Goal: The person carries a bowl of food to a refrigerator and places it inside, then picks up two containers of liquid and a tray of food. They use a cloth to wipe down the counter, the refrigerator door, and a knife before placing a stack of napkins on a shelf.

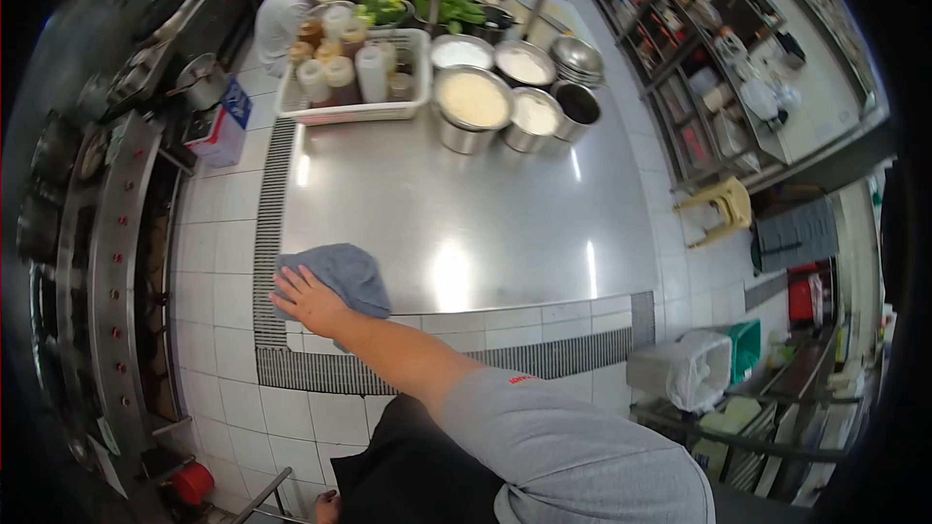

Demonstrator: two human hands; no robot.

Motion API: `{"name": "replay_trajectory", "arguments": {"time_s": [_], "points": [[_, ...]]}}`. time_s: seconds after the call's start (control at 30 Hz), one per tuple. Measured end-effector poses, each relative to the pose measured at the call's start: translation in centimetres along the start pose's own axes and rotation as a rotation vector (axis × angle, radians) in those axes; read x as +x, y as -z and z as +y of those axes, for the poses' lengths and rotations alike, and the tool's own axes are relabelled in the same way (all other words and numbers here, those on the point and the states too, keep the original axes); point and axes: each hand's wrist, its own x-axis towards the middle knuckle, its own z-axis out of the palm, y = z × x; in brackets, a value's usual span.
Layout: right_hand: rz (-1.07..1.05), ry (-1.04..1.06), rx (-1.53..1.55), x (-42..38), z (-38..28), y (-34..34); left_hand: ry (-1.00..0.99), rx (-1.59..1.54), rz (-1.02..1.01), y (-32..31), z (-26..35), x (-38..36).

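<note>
My right hand (309, 301) lies on a grey-blue cloth (342, 270) at the near left corner of the steel table (388, 204). Its fingers are spread over the cloth, which partly overhangs the corner. Only a small part of my left hand (328, 507) shows at the bottom edge, beside the black apron, and its fingers cannot be made out clearly. Farther back on the table stands a white basket (359, 114) of squeeze bottles. To its right are steel containers, one with pale yellow contents (473, 99).
Leafy greens (451, 12) and other ingredients stand at the table's far end. A person in white (283, 15) bends at the far left. Cooking equipment lines the left; shelves line the right. A yellow stool (718, 211) and a lined bin (694, 371) stand at right.
</note>
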Motion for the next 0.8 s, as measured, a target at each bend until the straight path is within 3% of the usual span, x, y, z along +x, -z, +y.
{"name": "replay_trajectory", "arguments": {"time_s": [0.2,0.23,0.27,0.3,0.33,0.43,0.63,0.73,0.8], "points": [[-0.033,-0.184,0.014,-16.8,5.8,5.5,-0.053,0.152,-0.065,-3.7,3.5,2.8],[-0.030,-0.225,0.016,-20.8,7.3,6.9,-0.067,0.208,-0.001,-2.9,6.9,2.6],[-0.026,-0.261,0.019,-24.9,8.7,8.4,-0.264,0.301,0.035,-3.5,9.8,1.9],[-0.030,-0.323,0.012,-29.1,10.3,9.6,-0.222,0.146,0.066,-4.6,12.1,2.7],[-0.035,-0.383,0.007,-33.4,11.8,11.0,-0.305,0.270,0.122,-5.3,15.0,2.2],[-0.104,-0.594,-0.006,-45.6,15.6,17.5,-0.533,0.091,0.153,-11.0,23.9,-0.1],[-0.044,-0.893,-0.142,-63.7,21.2,22.8,-0.862,0.295,-0.108,-29.0,43.0,-14.8],[0.310,-0.896,0.026,-69.7,23.5,21.4,-0.980,0.359,-0.297,-36.7,49.3,-21.0],[0.576,-1.137,0.234,-72.1,23.4,20.2,-1.072,0.437,-0.393,-40.5,52.9,-25.6]]}}
